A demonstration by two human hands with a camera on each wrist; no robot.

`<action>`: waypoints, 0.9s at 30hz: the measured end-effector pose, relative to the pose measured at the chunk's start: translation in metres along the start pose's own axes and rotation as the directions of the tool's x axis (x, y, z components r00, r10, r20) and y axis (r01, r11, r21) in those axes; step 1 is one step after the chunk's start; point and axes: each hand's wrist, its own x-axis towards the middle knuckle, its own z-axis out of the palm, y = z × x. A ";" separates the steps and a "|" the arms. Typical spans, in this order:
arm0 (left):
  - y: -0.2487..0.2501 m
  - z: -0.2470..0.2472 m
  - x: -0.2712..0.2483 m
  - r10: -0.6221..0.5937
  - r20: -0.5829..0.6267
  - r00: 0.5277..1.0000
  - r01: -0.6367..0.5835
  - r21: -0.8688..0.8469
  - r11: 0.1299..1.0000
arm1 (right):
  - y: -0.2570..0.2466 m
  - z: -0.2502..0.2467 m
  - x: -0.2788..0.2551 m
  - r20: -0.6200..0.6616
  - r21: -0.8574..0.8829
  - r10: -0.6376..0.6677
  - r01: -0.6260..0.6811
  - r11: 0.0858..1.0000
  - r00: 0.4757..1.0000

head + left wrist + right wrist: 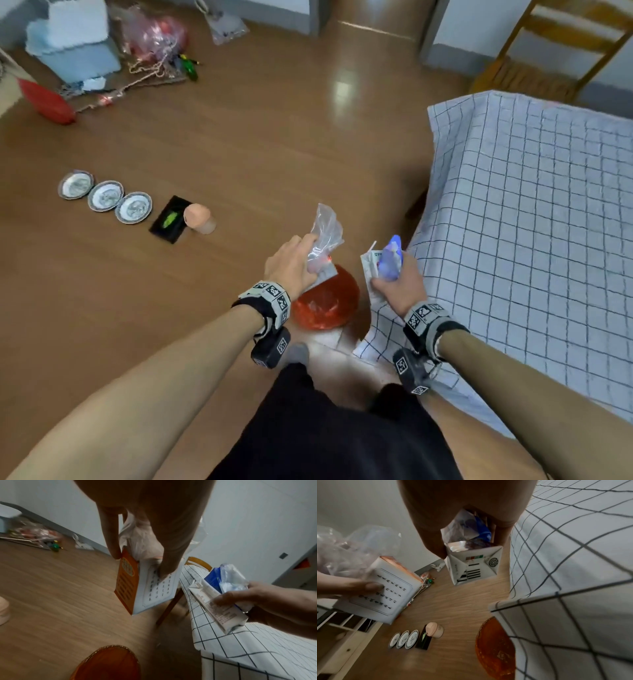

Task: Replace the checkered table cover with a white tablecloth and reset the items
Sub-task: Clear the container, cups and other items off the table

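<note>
While both hands are loaded, set these last things down on the floor before you touch the checkered cover (534,219). It is draped over the worktop, and the part in view is bare. Your left hand (291,263) pinches a white-and-orange printed carton (150,588) with a clear crinkled plastic bag (325,229) bunched above it. Your right hand (399,284) grips a slim white folded-end carton (217,605) together with a blue and clear wrapper (390,257).

Lower each carton flat on its widest face, just left of the orange bowl (325,301), which sits on the floor at the cover's hanging corner. Keep them well clear of that hem so the cloth can slide off freely. The cartons look like light, stiff card and should stand or lie steadily; the film is slippery and may spring open, so release it last.

Further left of the bowl lie a pink lidded cup (200,219), a black tray (169,219) and three small patterned dishes (104,195) in a row.
</note>
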 end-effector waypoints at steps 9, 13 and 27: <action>-0.033 -0.001 0.035 0.069 0.080 0.994 -0.066 -0.039 0.997 | -0.015 0.046 -0.014 -0.128 0.070 0.094 -0.086 0.994 0.987; -0.048 0.032 0.048 0.053 0.107 0.993 -0.044 -0.086 0.995 | -0.003 0.077 -0.003 -0.147 0.145 0.100 -0.079 0.986 0.984; -0.114 0.207 0.121 0.000 0.145 0.990 0.033 -0.227 0.973 | 0.104 0.196 0.089 -0.310 0.201 0.224 -0.166 0.965 0.924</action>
